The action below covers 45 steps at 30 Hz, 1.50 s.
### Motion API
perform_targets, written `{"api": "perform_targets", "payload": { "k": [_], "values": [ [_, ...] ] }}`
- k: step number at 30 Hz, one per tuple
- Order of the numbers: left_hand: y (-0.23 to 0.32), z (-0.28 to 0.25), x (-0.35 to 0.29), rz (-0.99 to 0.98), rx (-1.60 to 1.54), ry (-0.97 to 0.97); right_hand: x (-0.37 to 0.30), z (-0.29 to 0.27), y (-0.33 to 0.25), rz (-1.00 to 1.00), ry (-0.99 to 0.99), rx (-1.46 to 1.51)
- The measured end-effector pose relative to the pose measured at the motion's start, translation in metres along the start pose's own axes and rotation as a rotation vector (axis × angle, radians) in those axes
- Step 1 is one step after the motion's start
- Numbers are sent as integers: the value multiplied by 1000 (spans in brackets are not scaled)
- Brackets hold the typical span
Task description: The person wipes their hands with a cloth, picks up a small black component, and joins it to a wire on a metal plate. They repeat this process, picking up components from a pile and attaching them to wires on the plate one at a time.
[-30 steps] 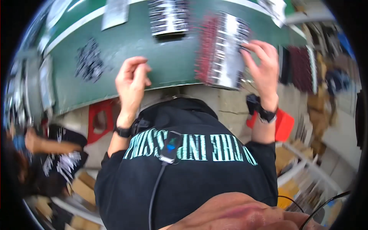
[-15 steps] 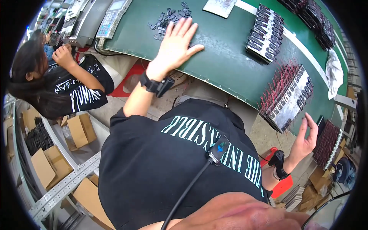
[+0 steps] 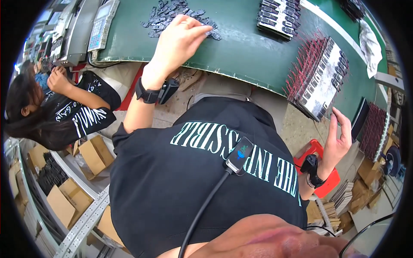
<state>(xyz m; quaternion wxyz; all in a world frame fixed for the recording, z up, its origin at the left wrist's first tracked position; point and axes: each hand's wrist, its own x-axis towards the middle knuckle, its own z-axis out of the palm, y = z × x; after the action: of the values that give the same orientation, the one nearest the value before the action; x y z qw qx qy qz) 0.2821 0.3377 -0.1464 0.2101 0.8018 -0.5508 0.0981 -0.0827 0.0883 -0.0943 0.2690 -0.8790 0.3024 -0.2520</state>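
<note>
My left hand [image 3: 177, 45] is over the near edge of a loose pile of small black plastic parts [image 3: 165, 15] on the green table. Its fingers are bent in and the thumb is drawn up to them. Whatever they hold, if anything, is too small to make out. Off the table's front edge, my right hand [image 3: 337, 139] is raised near the corner of a pale board [image 3: 320, 88] lined with black parts and thin red wires. Its thumb and forefinger tips meet by a small dark spot that I cannot identify.
Another board of black parts [image 3: 279, 17] lies farther back. A white cloth [image 3: 370, 47] is at the right. A keypad device [image 3: 102, 28] stands at the left, near a seated person [image 3: 73, 105]. A red stool [image 3: 322, 172] and cardboard boxes [image 3: 69, 200] stand below.
My left hand was flat with spread fingers over the parts; now its fingers are bent in. Some parts lie spread farther right. My view has shifted; the right hand stays near the wired board.
</note>
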Motion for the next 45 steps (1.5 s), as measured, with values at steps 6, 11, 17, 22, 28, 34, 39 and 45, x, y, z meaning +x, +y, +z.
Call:
{"api": "perform_targets", "payload": {
  "k": [6, 11, 17, 22, 28, 34, 39, 45],
  "values": [
    [15, 8, 28, 261, 72, -127, 9, 9, -7, 0, -23, -36],
    [19, 16, 45, 301, -23, -191, 11, 7, 4, -121, 10, -153],
    [55, 24, 73, 122, -229, -40, 7, 8, 3, -59, -21, -148],
    [103, 53, 75, -100, -771, 108, 15, 2, 3, -120, -102, -180],
    [146, 54, 75, -397, -1477, -36, 21, -2, -14, 1, -107, -76],
    [181, 51, 80, -385, -1599, -90, 44, 36, -59, 38, 76, 386],
    [180, 50, 80, -477, -1722, -204, 50, 48, -49, 88, 107, 416],
    [179, 48, 77, -470, -1753, -256, 51, 46, -42, 46, 47, 409]
  ]
}}
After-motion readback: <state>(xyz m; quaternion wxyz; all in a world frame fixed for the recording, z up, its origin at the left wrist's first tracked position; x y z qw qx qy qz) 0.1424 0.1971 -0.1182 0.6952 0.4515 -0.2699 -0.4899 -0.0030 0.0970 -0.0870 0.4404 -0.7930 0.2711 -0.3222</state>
